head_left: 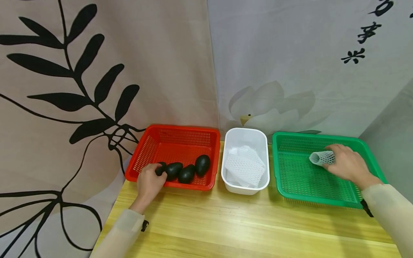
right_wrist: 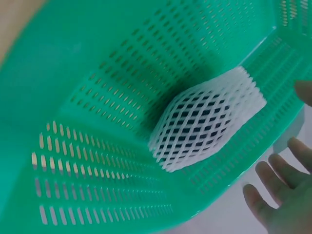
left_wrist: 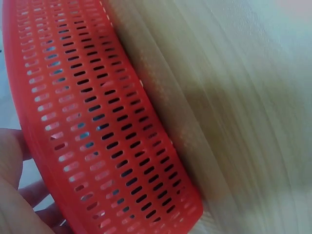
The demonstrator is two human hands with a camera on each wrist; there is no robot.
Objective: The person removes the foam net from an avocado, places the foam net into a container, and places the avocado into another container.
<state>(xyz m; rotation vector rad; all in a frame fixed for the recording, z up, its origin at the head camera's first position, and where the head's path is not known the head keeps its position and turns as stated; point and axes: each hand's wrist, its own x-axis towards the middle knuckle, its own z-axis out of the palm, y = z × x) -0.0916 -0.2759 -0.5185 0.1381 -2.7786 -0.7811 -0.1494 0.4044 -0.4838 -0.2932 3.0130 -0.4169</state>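
In the head view my left hand point(head_left: 150, 182) reaches into the red basket point(head_left: 190, 129) and pinches the leftmost dark avocado point(head_left: 161, 168) between thumb and fingers. Several more avocados point(head_left: 186, 174) lie beside it along the near wall. The left wrist view has the basket's slotted side point(left_wrist: 112, 122) covering most of that hand point(left_wrist: 22, 190). Over the green basket point(head_left: 316, 135), my right hand point(head_left: 347, 163) is at a white foam net sleeve point(head_left: 322, 157). Seen from the right wrist, the fingers are spread apart from the sleeve point(right_wrist: 209, 119), and something dark shows through its mesh.
Between the two baskets stands a white plastic tub point(head_left: 246, 133) holding a pile of white foam nets point(head_left: 246, 165). All three containers are on a wooden table point(head_left: 219, 222). A printed curtain point(head_left: 174, 64) hangs close behind them.
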